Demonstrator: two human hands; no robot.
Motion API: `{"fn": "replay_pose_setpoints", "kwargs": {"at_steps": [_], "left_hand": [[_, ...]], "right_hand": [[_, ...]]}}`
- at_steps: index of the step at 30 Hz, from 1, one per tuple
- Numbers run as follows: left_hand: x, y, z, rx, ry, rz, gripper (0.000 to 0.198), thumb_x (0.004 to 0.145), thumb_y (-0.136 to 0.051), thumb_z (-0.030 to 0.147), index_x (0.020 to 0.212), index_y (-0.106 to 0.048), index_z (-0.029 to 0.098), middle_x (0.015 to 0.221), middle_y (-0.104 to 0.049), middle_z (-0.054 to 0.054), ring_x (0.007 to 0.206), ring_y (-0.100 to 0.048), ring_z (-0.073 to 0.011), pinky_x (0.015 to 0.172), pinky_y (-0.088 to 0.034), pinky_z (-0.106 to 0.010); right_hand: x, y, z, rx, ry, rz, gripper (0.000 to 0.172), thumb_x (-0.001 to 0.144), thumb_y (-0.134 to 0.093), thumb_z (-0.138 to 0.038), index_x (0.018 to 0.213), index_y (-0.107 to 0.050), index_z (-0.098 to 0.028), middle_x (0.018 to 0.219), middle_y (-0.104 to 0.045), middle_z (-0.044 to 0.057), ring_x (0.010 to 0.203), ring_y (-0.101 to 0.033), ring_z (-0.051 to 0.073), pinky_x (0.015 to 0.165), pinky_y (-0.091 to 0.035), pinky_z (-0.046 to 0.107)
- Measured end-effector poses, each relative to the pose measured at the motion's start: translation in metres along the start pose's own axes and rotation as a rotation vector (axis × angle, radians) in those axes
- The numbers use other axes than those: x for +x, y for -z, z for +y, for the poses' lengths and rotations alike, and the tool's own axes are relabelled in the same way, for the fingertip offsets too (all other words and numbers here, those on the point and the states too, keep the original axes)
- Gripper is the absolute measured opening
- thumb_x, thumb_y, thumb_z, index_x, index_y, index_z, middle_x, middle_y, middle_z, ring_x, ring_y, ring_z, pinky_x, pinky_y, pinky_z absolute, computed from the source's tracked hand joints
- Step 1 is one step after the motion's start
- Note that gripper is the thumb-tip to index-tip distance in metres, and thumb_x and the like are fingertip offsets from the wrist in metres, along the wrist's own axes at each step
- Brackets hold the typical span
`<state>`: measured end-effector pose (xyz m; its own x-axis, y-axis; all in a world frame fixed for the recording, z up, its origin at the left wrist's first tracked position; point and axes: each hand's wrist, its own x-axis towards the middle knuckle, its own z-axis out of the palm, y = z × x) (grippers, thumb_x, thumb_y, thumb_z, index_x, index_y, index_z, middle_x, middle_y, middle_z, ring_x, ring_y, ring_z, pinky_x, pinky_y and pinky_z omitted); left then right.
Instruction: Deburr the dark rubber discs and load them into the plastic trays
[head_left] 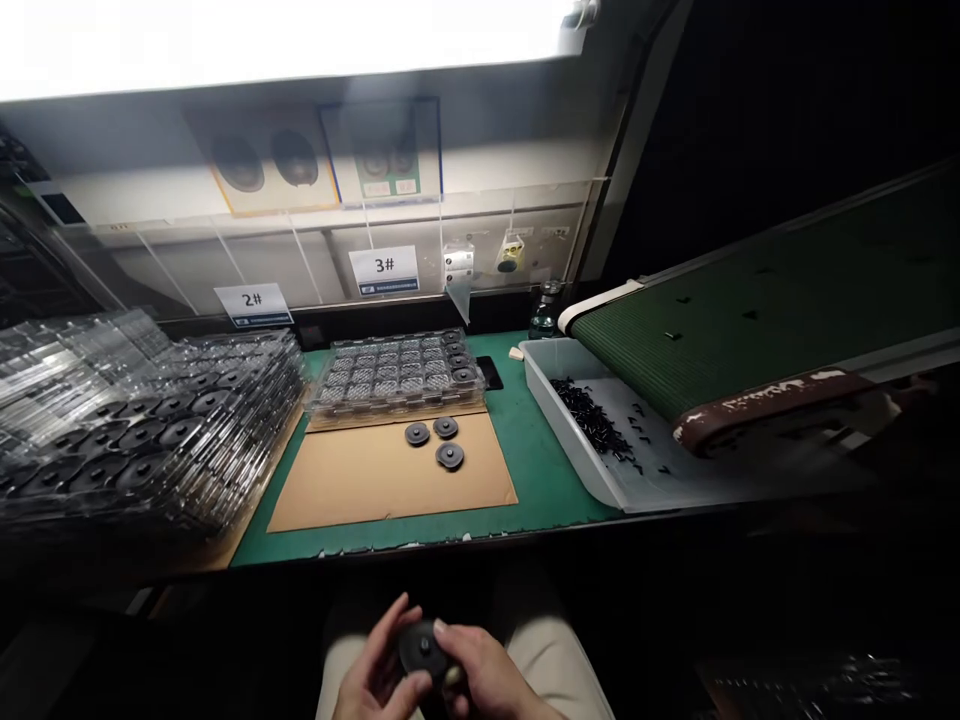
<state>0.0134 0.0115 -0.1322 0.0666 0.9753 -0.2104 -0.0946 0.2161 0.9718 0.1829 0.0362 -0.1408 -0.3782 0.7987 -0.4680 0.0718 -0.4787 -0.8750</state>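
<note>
you hold one black disc [424, 648] low over your lap, left hand [375, 675] cupping its edge, right hand [480, 675] pinching the other side, so its face tilts up for view. three more discs [437, 441] wait on the cardboard sheet [360, 480].

Both hands [427, 680] cut off at bottom edge.
</note>
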Motion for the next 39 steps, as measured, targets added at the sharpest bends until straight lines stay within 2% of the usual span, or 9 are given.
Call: {"fn": "replay_pose_setpoints", "kwargs": {"at_steps": [4, 9, 12, 14, 20, 26, 31, 36, 39], "left_hand": [[-0.006, -0.018, 0.044, -0.252, 0.011, 0.151, 0.064, 0.073, -0.091, 0.043, 0.133, -0.072, 0.029, 0.139, -0.071, -0.014, 0.135, -0.061, -0.037, 0.111, -0.053, -0.045], [-0.014, -0.011, 0.065, -0.514, 0.217, 0.161, 0.057, 0.082, -0.086, 0.034, 0.136, -0.07, 0.028, 0.144, -0.067, -0.013, 0.137, -0.059, -0.0314, 0.111, -0.052, -0.035], [-0.022, -0.005, 0.069, -0.645, 0.267, 0.227, 0.051, 0.088, -0.081, 0.034, 0.137, -0.069, 0.026, 0.145, -0.067, -0.013, 0.137, -0.059, -0.031, 0.112, -0.051, -0.034], [-0.028, -0.005, 0.073, -0.683, 0.27, 0.242, 0.05, 0.089, -0.079, 0.033, 0.138, -0.069, 0.026, 0.146, -0.066, -0.014, 0.137, -0.059, -0.0325, 0.111, -0.053, -0.037], [-0.039, -0.011, 0.084, -0.624, 0.249, 0.231, 0.054, 0.085, -0.083, 0.029, 0.137, -0.069, 0.027, 0.146, -0.066, -0.013, 0.141, -0.054, -0.0339, 0.112, -0.05, -0.036], [-0.048, -0.009, 0.09, -0.59, 0.287, 0.209, 0.058, 0.083, -0.085, 0.032, 0.139, -0.069, 0.031, 0.142, -0.069, -0.01, 0.14, -0.055, -0.0354, 0.114, -0.048, -0.039], [-0.048, -0.01, 0.095, -0.575, 0.3, 0.184, 0.052, 0.084, -0.083, 0.038, 0.133, -0.074, 0.024, 0.139, -0.071, -0.012, 0.139, -0.055, -0.0389, 0.115, -0.048, -0.045], [-0.045, -0.012, 0.095, -0.565, 0.266, 0.266, 0.062, 0.081, -0.087, 0.036, 0.139, -0.069, 0.029, 0.134, -0.074, -0.011, 0.139, -0.056, -0.0363, 0.112, -0.05, -0.041], [-0.046, -0.013, 0.095, -0.557, 0.235, 0.298, 0.062, 0.078, -0.089, 0.035, 0.137, -0.071, 0.03, 0.137, -0.072, -0.01, 0.14, -0.055, -0.035, 0.11, -0.051, -0.035]], "right_hand": [[-0.011, -0.017, -0.016, 0.147, -0.011, -0.048, 0.07, 0.099, -0.029, -0.081, 0.107, -0.055, -0.017, 0.073, -0.045, -0.002, 0.051, -0.035, 0.007, 0.05, -0.039, 0.019], [-0.017, -0.006, -0.024, 0.02, 0.194, -0.001, 0.066, 0.095, -0.053, -0.077, 0.087, -0.066, -0.013, 0.078, -0.057, 0.006, 0.068, -0.054, 0.016, 0.064, -0.051, 0.026], [-0.024, 0.011, -0.034, -0.09, 0.377, 0.168, 0.039, 0.095, -0.067, -0.045, 0.125, -0.069, -0.019, 0.12, -0.063, 0.009, 0.113, -0.055, 0.023, 0.103, -0.047, 0.035], [-0.033, 0.017, -0.048, -0.197, 0.482, 0.238, 0.057, 0.094, -0.064, -0.029, 0.15, -0.053, -0.023, 0.136, -0.058, 0.008, 0.121, -0.053, 0.023, 0.11, -0.042, 0.037], [-0.063, 0.01, -0.098, -0.469, 0.685, 0.11, 0.012, 0.099, -0.057, -0.019, 0.105, -0.067, -0.017, 0.093, -0.063, 0.002, 0.082, -0.057, 0.013, 0.074, -0.044, 0.023], [-0.071, 0.012, -0.115, -0.622, 0.744, 0.07, 0.01, 0.097, -0.058, -0.015, 0.088, -0.059, -0.017, 0.083, -0.055, -0.001, 0.072, -0.05, 0.012, 0.067, -0.039, 0.023], [-0.071, 0.011, -0.12, -0.788, 0.869, 0.145, 0.013, 0.097, -0.052, -0.013, 0.1, -0.063, -0.018, 0.099, -0.061, 0.004, 0.09, -0.055, 0.017, 0.083, -0.043, 0.028], [-0.076, 0.003, -0.121, -0.717, 0.727, 0.123, 0.024, 0.092, -0.054, -0.017, 0.073, -0.039, -0.019, 0.074, -0.046, -0.002, 0.066, -0.043, 0.012, 0.063, -0.033, 0.026], [-0.076, 0.002, -0.121, -0.745, 0.758, 0.187, 0.02, 0.094, -0.051, -0.015, 0.076, -0.042, -0.018, 0.078, -0.049, -0.001, 0.071, -0.045, 0.013, 0.068, -0.033, 0.026]]}}
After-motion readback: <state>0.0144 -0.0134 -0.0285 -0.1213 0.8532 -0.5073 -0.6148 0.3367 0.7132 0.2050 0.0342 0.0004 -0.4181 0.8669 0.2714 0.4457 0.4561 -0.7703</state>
